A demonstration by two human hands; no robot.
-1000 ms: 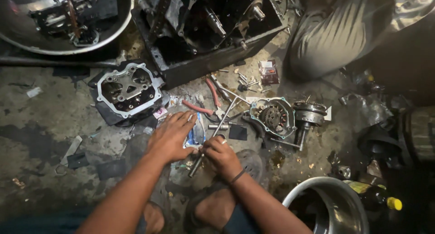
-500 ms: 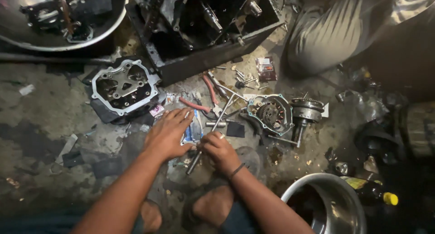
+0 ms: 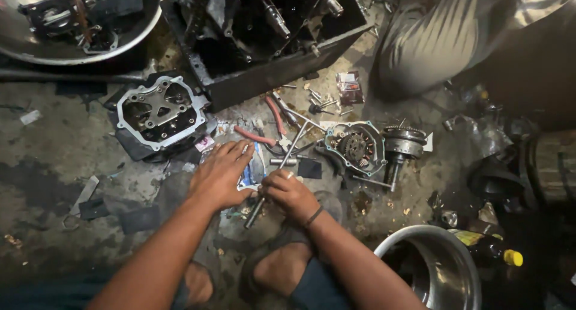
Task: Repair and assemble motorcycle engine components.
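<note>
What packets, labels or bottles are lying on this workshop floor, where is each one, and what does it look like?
Small packet: on the floor right of the black tray, rectangular, dark red and white.
Blue and white wrapper: flat under the left hand, beside the right hand.
Bottle: lying at lower right beside the steel bowl, dark, yellow cap and label.
No signs or screens.

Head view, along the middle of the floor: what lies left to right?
Cylinder head → left hand → right hand on the long metal wrench → gear cover → round rotor with shaft.
</note>
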